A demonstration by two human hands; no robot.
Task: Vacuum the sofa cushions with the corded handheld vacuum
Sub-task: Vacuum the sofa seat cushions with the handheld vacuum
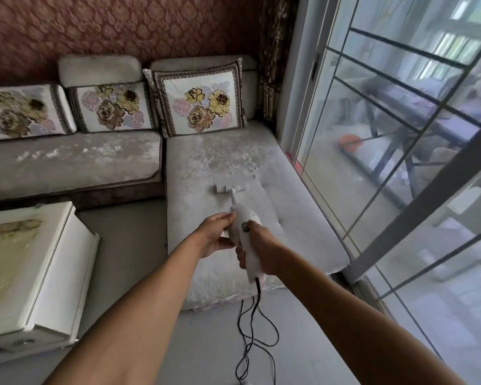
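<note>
At the centre of the frame, a white corded handheld vacuum point(243, 232), angled from lower right up toward the middle, its flat wide nozzle point(232, 188) resting on the pale chaise cushion point(220, 162) of the sofa. Gripped at the rear handle by the right hand point(257, 250), fingers wrapped round it and thumb lying on top near a round grey button. Steadied on its left flank by the left hand point(215, 234), fingers curled against the body of the machine and thumb underneath. Trailing from the handle's end toward the bottom centre of the frame, a black cord point(254, 329), looping loosely over the grey floor point(139, 245). Left of the chaise, a second long seat cushion point(67, 165) in the same worn, pale fabric. Along the back, in the upper left and upper middle, three flowered throw pillows point(199, 102) leaning upright against light backrests. Behind those, across the top, reddish patterned wallpaper point(122, 26). At the lower left, a white glossy cabinet point(39, 273) standing on the floor just beside the sofa. Filling the right side, a glass sliding door point(400, 134) with dark bars, running close along the chaise's right edge, with blurred furniture beyond the glass.
</note>
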